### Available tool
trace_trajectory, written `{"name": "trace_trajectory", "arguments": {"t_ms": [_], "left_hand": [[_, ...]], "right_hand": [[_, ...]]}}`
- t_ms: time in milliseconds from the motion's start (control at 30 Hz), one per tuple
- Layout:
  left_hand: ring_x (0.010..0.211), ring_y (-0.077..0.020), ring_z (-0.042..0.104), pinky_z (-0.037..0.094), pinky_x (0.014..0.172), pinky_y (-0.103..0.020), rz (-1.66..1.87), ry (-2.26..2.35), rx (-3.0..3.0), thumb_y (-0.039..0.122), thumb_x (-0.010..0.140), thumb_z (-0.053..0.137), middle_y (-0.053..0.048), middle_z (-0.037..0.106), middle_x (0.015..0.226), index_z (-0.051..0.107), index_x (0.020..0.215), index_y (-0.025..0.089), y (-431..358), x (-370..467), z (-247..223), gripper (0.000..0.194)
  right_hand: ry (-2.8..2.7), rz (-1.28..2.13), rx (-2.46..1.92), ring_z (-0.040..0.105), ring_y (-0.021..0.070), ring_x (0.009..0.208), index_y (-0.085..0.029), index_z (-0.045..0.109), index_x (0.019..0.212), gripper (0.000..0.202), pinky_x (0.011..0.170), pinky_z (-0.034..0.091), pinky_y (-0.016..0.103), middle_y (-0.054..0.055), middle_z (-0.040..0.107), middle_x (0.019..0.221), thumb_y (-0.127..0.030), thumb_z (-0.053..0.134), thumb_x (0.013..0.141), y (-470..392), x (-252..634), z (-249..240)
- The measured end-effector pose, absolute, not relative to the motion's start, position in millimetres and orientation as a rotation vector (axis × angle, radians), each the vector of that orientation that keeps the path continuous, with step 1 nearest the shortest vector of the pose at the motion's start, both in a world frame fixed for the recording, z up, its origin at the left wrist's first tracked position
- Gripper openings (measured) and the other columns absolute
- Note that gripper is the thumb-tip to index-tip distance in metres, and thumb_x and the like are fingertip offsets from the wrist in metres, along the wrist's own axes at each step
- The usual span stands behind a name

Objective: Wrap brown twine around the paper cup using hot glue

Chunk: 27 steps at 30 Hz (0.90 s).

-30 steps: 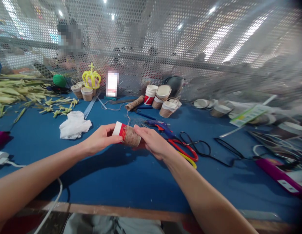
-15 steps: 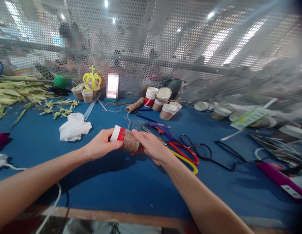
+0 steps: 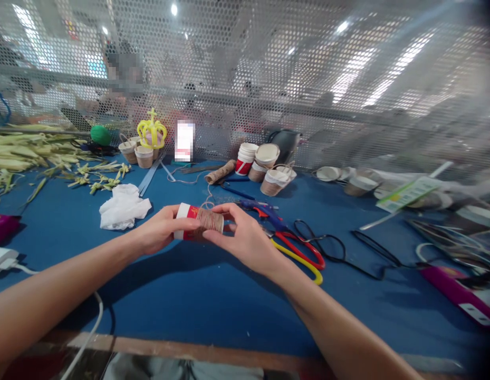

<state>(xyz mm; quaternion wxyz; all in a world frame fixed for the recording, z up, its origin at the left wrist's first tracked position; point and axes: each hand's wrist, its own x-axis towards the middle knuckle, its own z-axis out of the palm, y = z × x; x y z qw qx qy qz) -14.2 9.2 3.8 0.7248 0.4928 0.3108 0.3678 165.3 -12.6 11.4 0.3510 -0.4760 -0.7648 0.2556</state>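
Observation:
A red and white paper cup point(image 3: 192, 213) lies sideways between my hands, twine point(image 3: 210, 220) wound around its right part. My left hand point(image 3: 165, 228) is closed around the white end, thumb along the near side. At the twine-wrapped end, my right hand point(image 3: 239, 232) grips the cup between thumb and fingers. A loose strand of twine runs from the cup back toward a brown twine roll point(image 3: 221, 172). Just right of my right hand lie scissors with red and yellow handles point(image 3: 302, 248) and a blue glue gun point(image 3: 264, 209).
A crumpled white tissue point(image 3: 124, 206) is to the left. Behind stand several cups point(image 3: 274, 181), a yellow crown point(image 3: 152, 130) and a lit phone point(image 3: 184, 141). Dried husks point(image 3: 23, 150) lie at far left, a purple power strip point(image 3: 456, 295) at right. Perforated metal point(image 3: 229, 68) rises behind the table.
The cup has turned from tilted to nearly level and shifted slightly left. My right hand's thumb has moved to the cup's near side, its fingers over the far side.

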Motion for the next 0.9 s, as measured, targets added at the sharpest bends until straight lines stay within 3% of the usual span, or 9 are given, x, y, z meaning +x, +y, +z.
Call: {"name": "trace_trajectory", "arguments": {"t_ms": [167,300,400,567,700,900], "left_hand": [[0.062,-0.0117,0.056,0.041,0.06,-0.022,0.81,0.68,1.004,0.02,0.063,0.066,-0.005,0.064,0.07,0.063,0.082,0.007,10,-12,2,0.023],[0.058,-0.0092,0.052,0.038,0.058,-0.02,0.842,0.773,1.127,0.016,0.058,0.069,0.0,0.06,0.066,0.059,0.077,0.01,6,-9,-4,0.022],[0.06,-0.0089,0.05,0.038,0.059,-0.02,0.8,0.809,1.296,0.016,0.059,0.068,0.002,0.058,0.066,0.056,0.076,0.012,1,-7,-5,0.022],[0.06,-0.0097,0.049,0.039,0.06,-0.021,0.644,0.798,1.485,0.018,0.063,0.063,0.002,0.057,0.068,0.054,0.078,0.012,-7,-3,-2,0.019],[0.057,-0.0085,0.043,0.036,0.055,-0.02,0.569,0.826,1.652,0.019,0.066,0.057,0.003,0.051,0.064,0.054,0.077,0.012,-13,-2,-1,0.014],[0.058,-0.0093,0.043,0.037,0.056,-0.02,0.542,0.817,1.662,0.022,0.068,0.054,0.002,0.049,0.065,0.053,0.078,0.012,-14,-1,-3,0.014]], "right_hand": [[-2.196,0.243,-1.103,0.051,0.0227,0.095,-0.019,0.046,0.098,0.037,0.083,0.042,0.04,0.009,0.053,0.098,-0.027,0.065,0.067,-19,165,12],[-2.184,0.246,-1.061,0.049,0.0238,0.098,-0.019,0.046,0.103,0.043,0.086,0.04,0.043,0.011,0.051,0.102,-0.029,0.066,0.066,-22,166,5],[-2.136,0.404,-1.05,0.049,0.0229,0.099,-0.02,0.047,0.105,0.043,0.087,0.04,0.041,0.01,0.052,0.103,-0.033,0.065,0.068,-23,168,1],[-1.843,0.884,-1.078,0.053,0.0185,0.094,-0.017,0.055,0.096,0.025,0.084,0.042,0.036,0.009,0.057,0.101,-0.034,0.051,0.079,-23,168,0],[-1.447,1.352,-1.095,0.056,0.0141,0.08,-0.017,0.057,0.087,0.021,0.077,0.044,0.032,0.004,0.06,0.089,-0.033,0.058,0.073,-23,164,-2],[-1.27,1.411,-1.053,0.054,0.0101,0.076,-0.016,0.057,0.07,0.012,0.075,0.042,0.027,0.002,0.059,0.089,-0.025,0.064,0.066,-24,162,-1]]}}
